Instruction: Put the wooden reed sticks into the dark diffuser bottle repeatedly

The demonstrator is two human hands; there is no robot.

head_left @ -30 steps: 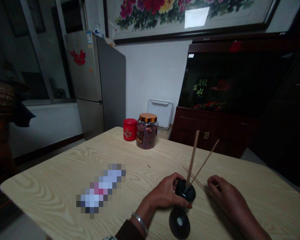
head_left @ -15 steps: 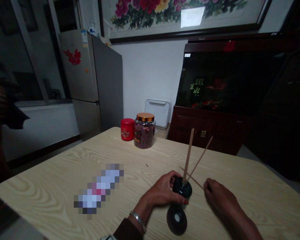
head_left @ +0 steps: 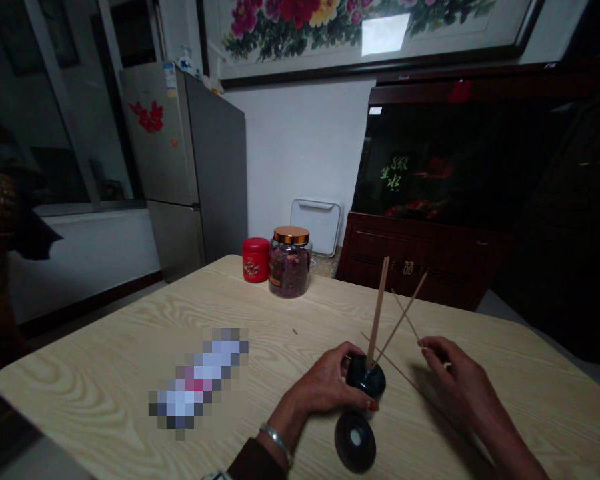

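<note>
A small dark bottle (head_left: 365, 377) stands on the light wooden table (head_left: 130, 347) with two thin wooden reed sticks (head_left: 379, 310) leaning out of its neck. My left hand (head_left: 325, 385) is wrapped round the bottle and steadies it. My right hand (head_left: 447, 373) is lifted just off the table to the right, pinching a thin stick (head_left: 405, 315) that points up and left toward the bottle. Another loose stick (head_left: 395, 369) lies on the table by the bottle. A round dark cap (head_left: 355, 441) lies on the table in front of the bottle.
A glass jar with a gold lid (head_left: 290, 262) and a red tin (head_left: 256, 259) stand at the table's far edge. A blurred packet (head_left: 197, 383) lies to the left. A fridge (head_left: 180, 160), a fish tank (head_left: 445, 160) on a cabinet and a flower painting (head_left: 360, 23) are behind.
My right hand has risen from the table, lifting one thin stick up toward the bottle. My left hand stays on the bottle.
</note>
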